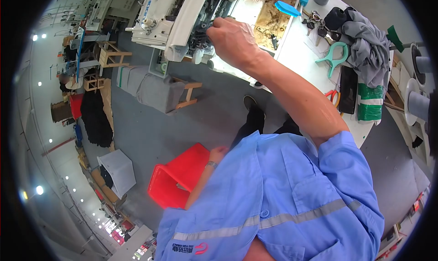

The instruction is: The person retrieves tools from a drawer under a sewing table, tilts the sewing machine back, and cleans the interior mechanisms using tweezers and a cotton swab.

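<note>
Reaching in with the right hand [232, 39], curled narrow at the exposed workings [204, 30] of the machine [153, 21], just beside the stained tray [267, 23]! Can't tell whether gripping anything there. Down low with the left hand [219, 154], near the red bin [185, 163], too blurred to tell whether holding anything. Over on the table [299, 55]: phone [348, 89], grey cloth [365, 46].

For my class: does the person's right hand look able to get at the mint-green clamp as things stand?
Probably yes: the mint-green clamp lies uncovered on the white table, though the right hand, at the white machine, would likely have to draw back first.
</note>
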Tool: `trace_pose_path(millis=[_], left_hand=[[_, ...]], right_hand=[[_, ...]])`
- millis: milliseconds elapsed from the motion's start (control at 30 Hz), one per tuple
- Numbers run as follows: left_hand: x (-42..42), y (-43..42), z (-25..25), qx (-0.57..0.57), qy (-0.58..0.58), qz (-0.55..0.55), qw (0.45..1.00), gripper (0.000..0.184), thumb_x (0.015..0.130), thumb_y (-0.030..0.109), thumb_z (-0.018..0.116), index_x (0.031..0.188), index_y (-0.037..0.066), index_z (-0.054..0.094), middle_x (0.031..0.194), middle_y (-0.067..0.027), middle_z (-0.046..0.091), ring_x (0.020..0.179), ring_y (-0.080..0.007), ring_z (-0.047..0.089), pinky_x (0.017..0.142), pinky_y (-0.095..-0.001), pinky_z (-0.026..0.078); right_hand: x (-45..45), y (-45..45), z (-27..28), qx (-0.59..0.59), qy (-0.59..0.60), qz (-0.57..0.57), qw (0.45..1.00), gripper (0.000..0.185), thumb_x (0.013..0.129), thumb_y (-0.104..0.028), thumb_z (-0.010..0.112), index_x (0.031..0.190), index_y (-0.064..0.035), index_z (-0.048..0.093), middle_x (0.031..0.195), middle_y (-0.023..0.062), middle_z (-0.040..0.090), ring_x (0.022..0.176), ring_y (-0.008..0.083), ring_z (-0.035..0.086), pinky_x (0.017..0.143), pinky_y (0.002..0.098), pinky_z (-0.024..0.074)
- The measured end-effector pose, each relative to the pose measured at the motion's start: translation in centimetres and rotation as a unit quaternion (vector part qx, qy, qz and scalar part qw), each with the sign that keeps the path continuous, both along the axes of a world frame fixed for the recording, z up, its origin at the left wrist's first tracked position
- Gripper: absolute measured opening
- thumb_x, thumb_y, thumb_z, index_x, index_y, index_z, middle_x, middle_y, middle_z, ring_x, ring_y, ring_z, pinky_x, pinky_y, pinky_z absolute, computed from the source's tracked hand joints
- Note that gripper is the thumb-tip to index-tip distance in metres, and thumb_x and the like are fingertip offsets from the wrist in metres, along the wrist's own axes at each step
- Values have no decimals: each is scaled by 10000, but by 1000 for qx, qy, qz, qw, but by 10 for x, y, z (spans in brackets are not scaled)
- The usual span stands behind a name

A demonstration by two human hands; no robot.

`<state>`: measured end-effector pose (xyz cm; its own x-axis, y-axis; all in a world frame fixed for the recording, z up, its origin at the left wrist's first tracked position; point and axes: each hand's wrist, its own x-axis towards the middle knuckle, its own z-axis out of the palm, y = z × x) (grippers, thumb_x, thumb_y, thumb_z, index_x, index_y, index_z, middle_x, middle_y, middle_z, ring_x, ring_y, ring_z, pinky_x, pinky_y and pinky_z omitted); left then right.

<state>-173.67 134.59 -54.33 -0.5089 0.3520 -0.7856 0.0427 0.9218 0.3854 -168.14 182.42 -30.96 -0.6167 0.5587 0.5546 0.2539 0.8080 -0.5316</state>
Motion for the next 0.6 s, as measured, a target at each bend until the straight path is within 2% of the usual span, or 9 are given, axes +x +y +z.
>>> trace_pose_path(millis=[200,333,500,600], left_hand=[[4,6,6,-25,4,1,1000,353,842,295,671,1066,23,683,1076,-164,674,1004,-250,646,872,-331,492],[1,-1,-5,-8,-13,23,1000,355,843,296,670,1068,22,682,1076,-163,674,1005,-247,645,873,-329,491],[4,7,4,-11,-9,16,1000,344,849,287,665,1067,21,683,1073,-162,675,997,-247,646,869,-327,491],[4,10,6,-16,9,-8,1000,343,851,285,662,1068,20,681,1064,-160,678,980,-240,651,863,-323,491]], right_hand=[[-4,2,1,-3,-21,2,1000,71,722,-25,554,723,-25,626,782,103,587,806,280,605,666,420,500],[3,6,2,10,-18,-17,1000,81,722,-19,550,724,-32,630,770,98,586,780,277,608,658,417,499],[24,10,3,19,4,-40,999,81,730,-27,557,726,-49,635,753,84,584,741,273,606,631,404,493],[49,4,5,10,-41,-40,998,83,745,-38,560,728,-58,639,745,76,584,736,263,606,616,389,486]])
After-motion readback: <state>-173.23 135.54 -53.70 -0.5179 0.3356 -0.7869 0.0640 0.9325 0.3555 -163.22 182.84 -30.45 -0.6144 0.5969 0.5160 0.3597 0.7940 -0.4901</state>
